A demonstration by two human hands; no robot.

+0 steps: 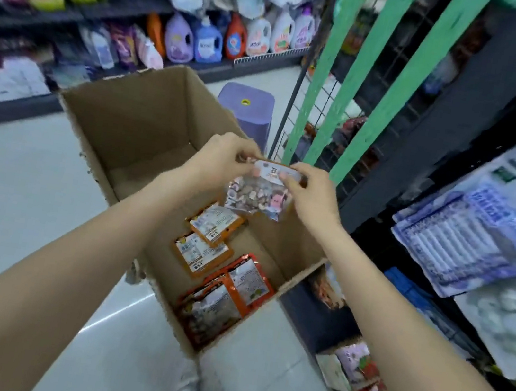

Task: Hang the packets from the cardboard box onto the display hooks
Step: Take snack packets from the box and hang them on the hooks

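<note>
A clear packet (258,195) with a white header card hangs over the open cardboard box (133,121). My left hand (222,156) pinches the header's left corner and my right hand (312,194) pinches its right corner. Down inside the box lie several orange and red packets (207,251), flat on the bottom. The black wire display grid (336,140) with green strips stands just beyond my hands, to the right of the box.
A purple plastic stool (246,109) stands on the white floor behind the box. Shelves of detergent bottles (206,42) run along the left. Dark shelves with blue and white packs (482,224) fill the right side, close to my right arm.
</note>
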